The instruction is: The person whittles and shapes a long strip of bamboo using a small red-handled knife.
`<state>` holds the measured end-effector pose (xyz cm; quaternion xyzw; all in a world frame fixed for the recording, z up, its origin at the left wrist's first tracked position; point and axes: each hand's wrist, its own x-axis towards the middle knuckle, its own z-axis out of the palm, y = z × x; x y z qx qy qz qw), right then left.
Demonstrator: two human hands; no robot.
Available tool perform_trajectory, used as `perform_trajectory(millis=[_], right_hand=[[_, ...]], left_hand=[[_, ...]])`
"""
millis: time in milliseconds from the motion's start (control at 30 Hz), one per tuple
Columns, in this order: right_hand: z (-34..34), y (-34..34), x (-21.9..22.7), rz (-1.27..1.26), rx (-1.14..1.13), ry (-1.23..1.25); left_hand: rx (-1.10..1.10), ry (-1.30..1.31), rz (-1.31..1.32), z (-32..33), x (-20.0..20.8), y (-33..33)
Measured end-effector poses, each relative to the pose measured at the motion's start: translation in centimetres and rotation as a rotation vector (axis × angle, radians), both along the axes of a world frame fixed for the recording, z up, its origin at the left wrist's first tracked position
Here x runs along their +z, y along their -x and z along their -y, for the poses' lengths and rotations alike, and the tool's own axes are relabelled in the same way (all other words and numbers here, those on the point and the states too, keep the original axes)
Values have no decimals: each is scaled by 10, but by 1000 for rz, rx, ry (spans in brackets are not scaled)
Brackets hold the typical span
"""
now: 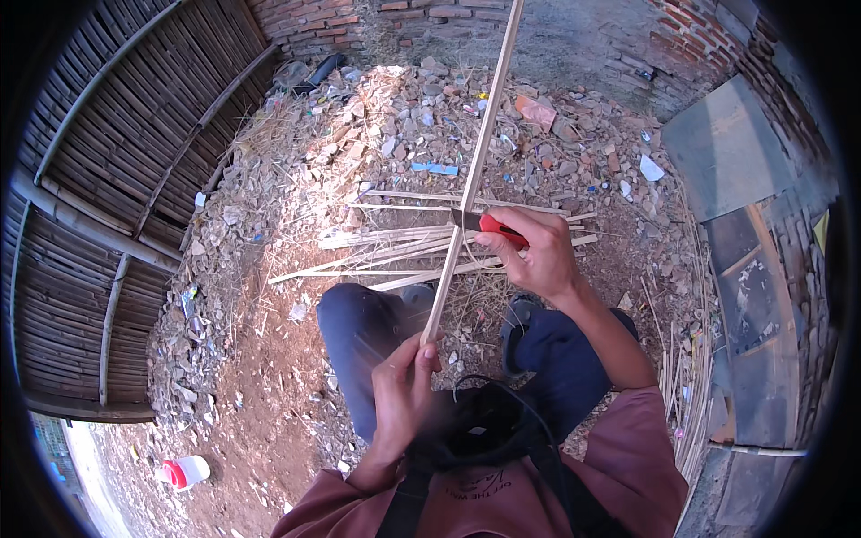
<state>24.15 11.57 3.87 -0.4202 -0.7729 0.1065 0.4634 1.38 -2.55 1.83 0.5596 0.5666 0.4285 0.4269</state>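
Observation:
A long, pale strip of split bamboo (485, 134) slants up and away from me, its near end pinched between the thumb and fingers of my left hand (405, 381). My right hand (536, 249) is closed round the red handle of a knife (504, 229). The dark blade lies across the strip, touching it about midway along its length. Beneath, on the ground beyond my knees, several more bamboo strips (386, 240) lie in a loose pile, partly hidden by my right hand and the held strip.
Rubble and litter (430, 117) cover the ground ahead, up to a brick wall (448, 13). A bamboo-slat wall (99, 117) stands at left. Panels (731, 148) lean at right, with thin strips (686, 394) beside me. A red-and-white container (190, 472) lies at lower left.

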Motion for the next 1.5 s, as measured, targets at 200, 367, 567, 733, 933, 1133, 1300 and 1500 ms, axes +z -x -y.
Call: perform_trajectory(millis=[200,367,567,733,933,1133,1300,1500], right_hand=[[-27,-24,0,-16,-78,-18],[-48,-35,1,-30,-91,-14],[-85,-55,15,1,-159,61],[-126,-72,24,-74,-192,101],[-178,-94,22,-23,-277,168],[-209,-92,10,32,-278,175],[-219,-83,2,189,-267,141],[-225,-56,-14,259,-293,239]], left_hand=[[-37,29,-4,11,-7,5],[-48,4,-7,16,-13,9],[-58,16,-19,26,-23,16],[-44,74,-66,30,-20,18],[-68,51,-96,31,-20,21],[-33,79,-76,30,-32,25],[-21,83,-53,26,-37,31],[11,170,-146,35,-46,52]])
